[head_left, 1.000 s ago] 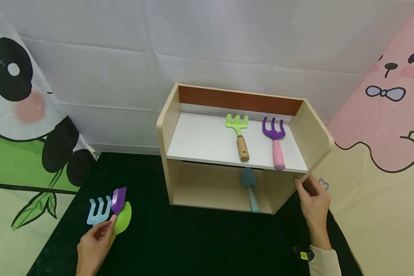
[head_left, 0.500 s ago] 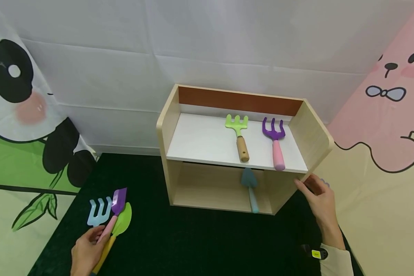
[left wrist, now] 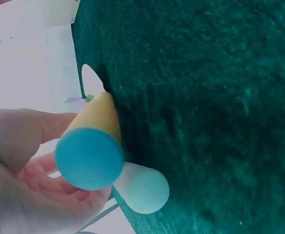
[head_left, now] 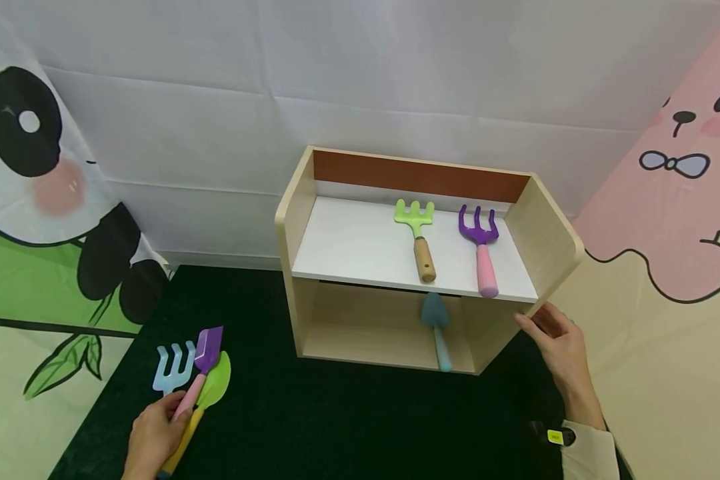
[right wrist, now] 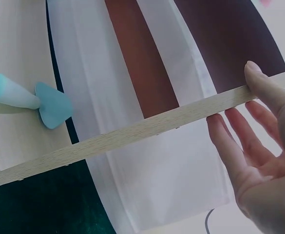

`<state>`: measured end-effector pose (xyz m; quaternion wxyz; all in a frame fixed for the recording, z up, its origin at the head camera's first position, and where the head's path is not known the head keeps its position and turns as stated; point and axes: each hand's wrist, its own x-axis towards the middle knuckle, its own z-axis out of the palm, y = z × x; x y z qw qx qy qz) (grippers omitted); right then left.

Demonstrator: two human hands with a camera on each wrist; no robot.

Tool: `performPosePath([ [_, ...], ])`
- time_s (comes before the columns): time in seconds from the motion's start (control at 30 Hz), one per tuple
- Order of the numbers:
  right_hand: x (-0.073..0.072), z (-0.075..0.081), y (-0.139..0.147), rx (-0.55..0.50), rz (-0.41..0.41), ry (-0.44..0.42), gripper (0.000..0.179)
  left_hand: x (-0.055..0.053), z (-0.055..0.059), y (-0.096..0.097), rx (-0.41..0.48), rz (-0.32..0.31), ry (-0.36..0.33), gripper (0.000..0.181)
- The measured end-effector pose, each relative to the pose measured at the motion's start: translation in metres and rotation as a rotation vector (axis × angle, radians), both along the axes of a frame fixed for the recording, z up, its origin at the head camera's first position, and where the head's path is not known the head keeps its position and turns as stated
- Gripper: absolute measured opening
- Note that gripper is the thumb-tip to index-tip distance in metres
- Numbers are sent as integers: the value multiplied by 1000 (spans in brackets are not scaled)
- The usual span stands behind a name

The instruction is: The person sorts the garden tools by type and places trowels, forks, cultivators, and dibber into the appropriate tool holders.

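At the lower left of the head view, my left hand [head_left: 155, 430] pinches the pink handle of a small purple shovel [head_left: 207, 350]. Beside it lie a green trowel [head_left: 216, 380] with a yellow handle and a light blue hand rake [head_left: 174, 370]. The trowel's blue-capped handle end [left wrist: 88, 158] looms large in the left wrist view, with the rake's pale handle end [left wrist: 144, 190] below it. My right hand [head_left: 561, 353] holds the right side panel [right wrist: 132, 139] of a wooden shelf [head_left: 297, 307], thumb on one face and fingers on the other.
On the shelf's white upper board lie a green hand fork [head_left: 423, 259] with a wooden handle and a purple fork [head_left: 486, 270] with a pink handle. A blue-grey trowel [head_left: 436, 320] leans in the lower compartment. Dark green cloth [head_left: 336, 427] covers the table; a white curtain hangs behind.
My left hand has slid down and left along the pink handle, uncovering more of it and the yellow handle. My right wrist has swung a little to the right; the shelf stays put.
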<state>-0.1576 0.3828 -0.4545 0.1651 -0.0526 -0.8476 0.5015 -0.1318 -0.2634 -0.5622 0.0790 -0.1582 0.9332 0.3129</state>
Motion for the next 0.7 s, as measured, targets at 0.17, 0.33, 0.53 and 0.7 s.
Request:
performPosePath([
  [0.17, 0, 2, -1, -27, 14, 14, 55, 0, 4, -3, 28, 14, -22, 45],
  [0.33, 2, 1, -1, -24, 13, 13, 55, 0, 2, -10, 68, -23, -43, 49],
  [0.53, 2, 0, 1, -19, 9, 22, 54, -3, -1, -19, 205, -37, -140, 76],
  [0.7, 1, -1, 1, -23, 7, 30, 52, -9, -2, -27, 348, 7, -236, 98],
])
